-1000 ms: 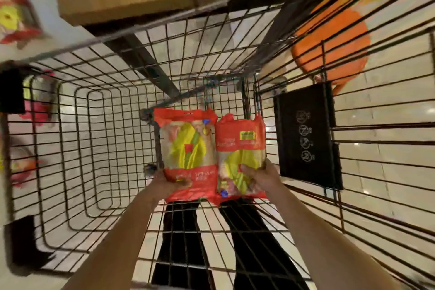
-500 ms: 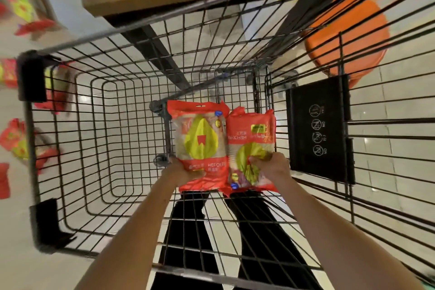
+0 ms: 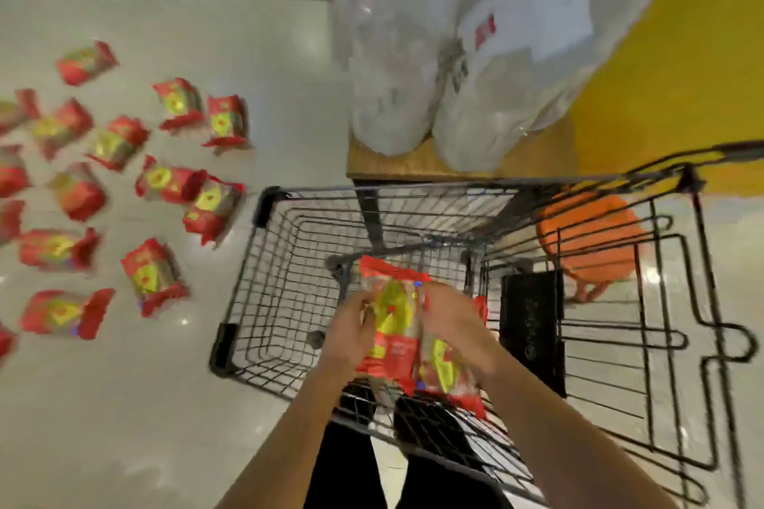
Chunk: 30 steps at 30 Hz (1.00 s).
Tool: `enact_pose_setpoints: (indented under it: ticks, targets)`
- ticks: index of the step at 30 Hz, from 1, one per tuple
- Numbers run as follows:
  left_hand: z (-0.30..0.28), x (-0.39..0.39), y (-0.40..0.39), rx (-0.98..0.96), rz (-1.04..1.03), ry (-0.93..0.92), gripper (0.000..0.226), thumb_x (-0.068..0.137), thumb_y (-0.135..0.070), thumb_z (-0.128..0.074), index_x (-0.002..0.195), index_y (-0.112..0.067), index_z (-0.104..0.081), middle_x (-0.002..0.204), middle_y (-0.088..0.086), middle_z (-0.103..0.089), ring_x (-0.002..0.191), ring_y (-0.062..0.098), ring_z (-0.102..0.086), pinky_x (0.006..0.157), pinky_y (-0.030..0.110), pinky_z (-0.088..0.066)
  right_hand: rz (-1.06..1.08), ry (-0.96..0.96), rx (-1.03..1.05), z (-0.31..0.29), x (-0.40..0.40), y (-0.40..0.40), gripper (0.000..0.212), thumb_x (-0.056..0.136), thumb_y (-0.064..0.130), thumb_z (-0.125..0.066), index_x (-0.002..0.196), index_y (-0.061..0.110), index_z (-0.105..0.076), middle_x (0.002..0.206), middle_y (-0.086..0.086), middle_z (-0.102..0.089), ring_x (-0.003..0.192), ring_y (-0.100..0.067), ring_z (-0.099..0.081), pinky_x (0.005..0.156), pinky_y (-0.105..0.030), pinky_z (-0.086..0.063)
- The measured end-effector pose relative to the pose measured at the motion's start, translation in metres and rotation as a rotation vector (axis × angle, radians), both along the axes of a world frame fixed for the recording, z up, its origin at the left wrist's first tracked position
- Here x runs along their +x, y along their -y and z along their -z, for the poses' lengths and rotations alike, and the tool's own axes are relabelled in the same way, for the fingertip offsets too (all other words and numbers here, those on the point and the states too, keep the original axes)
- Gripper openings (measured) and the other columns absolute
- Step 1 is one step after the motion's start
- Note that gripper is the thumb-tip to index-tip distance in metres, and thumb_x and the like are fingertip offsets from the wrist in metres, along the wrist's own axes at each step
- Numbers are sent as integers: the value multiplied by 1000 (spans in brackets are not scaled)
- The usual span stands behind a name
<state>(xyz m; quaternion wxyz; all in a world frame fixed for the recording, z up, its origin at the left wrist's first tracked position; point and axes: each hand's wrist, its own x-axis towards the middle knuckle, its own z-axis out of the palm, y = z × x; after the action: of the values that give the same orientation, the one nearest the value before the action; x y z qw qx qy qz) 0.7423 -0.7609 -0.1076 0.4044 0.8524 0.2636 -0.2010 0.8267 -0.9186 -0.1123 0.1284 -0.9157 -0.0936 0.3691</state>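
Two red and yellow snack packets are inside a black wire shopping cart [image 3: 264, 260], near its back end. My left hand [image 3: 351, 333] grips the left packet [image 3: 392, 326] by its left side. Over the upper part of the right packet [image 3: 444, 370] lies my right hand [image 3: 452, 326], holding it. The packets lean side by side and partly overlap. The picture is blurred by motion.
Several more red packets [image 3: 153, 275] lie scattered on the pale floor left of the cart. A wooden table [image 3: 417, 167] with clear plastic bags [image 3: 454, 54] stands just beyond the cart. An orange stool [image 3: 587, 236] shows through the cart's right side, by a yellow wall [image 3: 682, 74].
My view has swung up and left, so the floor packets and the bags on the table now show. Both hands have moved up over the two packets.
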Motion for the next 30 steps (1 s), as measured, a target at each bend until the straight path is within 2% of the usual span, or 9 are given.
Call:
enact_pose_setpoints:
  ticks: [3, 6, 8, 12, 16, 18, 23, 27, 30]
  targets:
    - [-75, -17, -27, 79, -87, 207, 27, 95, -14, -51, 115, -6, -67, 107, 3, -66, 102, 22, -63, 88, 27, -46, -115, 121, 55, -68, 11, -37, 39, 97, 32, -51, 130, 13, -58, 125, -15, -66, 117, -33, -63, 94, -39, -52]
    - [-133, -36, -66, 300, -82, 354, 33, 97, -15, -52, 128, -8, -63, 125, 11, -64, 116, 28, -58, 102, 36, -44, -289, 310, 116, -129, 15, -78, 32, 99, 21, -45, 126, 9, -59, 124, -14, -66, 116, -33, -63, 95, -38, -50]
    - [-170, -49, -96, 423, -112, 429, 36, 99, -18, -51, 133, -9, -60, 130, 11, -63, 119, 29, -57, 102, 39, -43, -411, 400, 146, -168, 11, -111, 31, 100, 16, -41, 124, 9, -60, 125, -12, -66, 115, -31, -62, 95, -37, -48]
    - [-234, -86, -154, 617, -253, 506, 43, 101, -23, -51, 141, -10, -52, 140, 12, -56, 128, 30, -51, 105, 38, -40, -612, 596, 246, -233, -18, -187, 40, 101, 21, -40, 138, 13, -54, 133, -7, -61, 119, -27, -59, 101, -39, -46]
    - [-263, -156, -202, 727, -408, 521, 46, 100, -30, -51, 142, -10, -51, 139, 13, -56, 126, 32, -52, 102, 43, -46, -760, 696, 366, -282, -86, -267, 33, 100, 22, -45, 129, 10, -58, 124, -12, -65, 113, -31, -62, 92, -36, -47]
    - [-269, -205, -223, 743, -504, 538, 45, 99, -28, -54, 140, -10, -53, 135, 13, -58, 124, 32, -54, 100, 43, -46, -801, 674, 453, -294, -131, -311, 34, 99, 21, -48, 129, 11, -59, 124, -12, -66, 115, -32, -62, 92, -37, -48]
    - [-259, -352, -274, 782, -677, 483, 39, 95, -27, -56, 129, -9, -58, 120, 13, -65, 112, 33, -59, 92, 43, -48, -810, 435, 637, -292, -265, -399, 39, 99, 26, -48, 134, 12, -58, 130, -13, -64, 120, -31, -59, 97, -38, -48]
    - [-247, -463, -310, 821, -792, 339, 44, 93, -36, -48, 129, -13, -60, 125, 8, -64, 116, 30, -58, 94, 42, -47, -892, 353, 645, -274, -367, -451, 45, 97, 32, -49, 139, 16, -54, 134, -8, -63, 122, -31, -59, 100, -40, -48]
    - [-237, -530, -328, 825, -838, 239, 53, 90, -41, -39, 131, -15, -60, 130, 5, -63, 121, 29, -57, 99, 41, -46, -952, 285, 619, -263, -427, -482, 39, 97, 30, -50, 132, 14, -58, 126, -9, -68, 117, -33, -61, 95, -38, -47]
